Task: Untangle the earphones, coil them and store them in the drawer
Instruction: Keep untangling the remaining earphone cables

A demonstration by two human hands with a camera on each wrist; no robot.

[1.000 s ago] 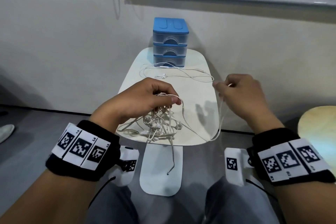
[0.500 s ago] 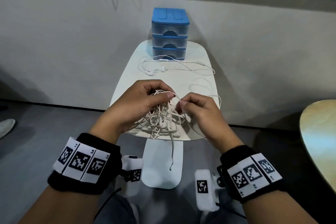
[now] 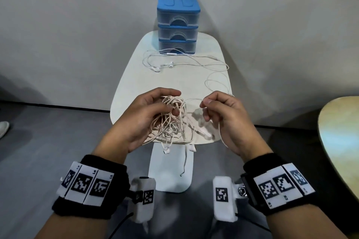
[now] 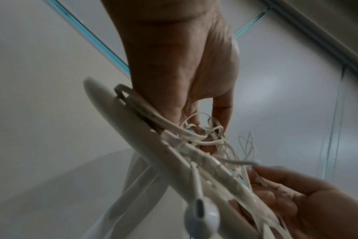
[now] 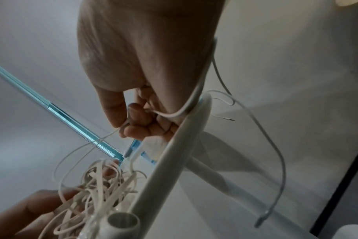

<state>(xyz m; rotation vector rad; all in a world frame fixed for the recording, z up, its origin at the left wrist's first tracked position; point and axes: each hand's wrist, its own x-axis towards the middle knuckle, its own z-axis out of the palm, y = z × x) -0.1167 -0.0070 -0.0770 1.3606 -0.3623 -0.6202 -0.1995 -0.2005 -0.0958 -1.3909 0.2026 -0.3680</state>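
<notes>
Currently left hand (image 3: pixel 149 110) grips the tangled earphones (image 3: pixel 172 120) over the near edge of the table (image 3: pixel 174 81). Right hand (image 3: pixel 223 110) pinches one thin cord (image 5: pixel 80 147) running leftward into the knot; pull axis looks rightward. Right wrist view alone shows the pinch; drawer unit (image 3: pixel 177 25) sits far, closed.

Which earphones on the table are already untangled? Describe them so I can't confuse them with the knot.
Start at the blue drawer unit at the far end of the white table. Right in front of it lies a loose pair of white earphones, cable spread flat, both buds side by side. Unlike the tangled bundle gripped by the left hand, nothing touches it.
</notes>
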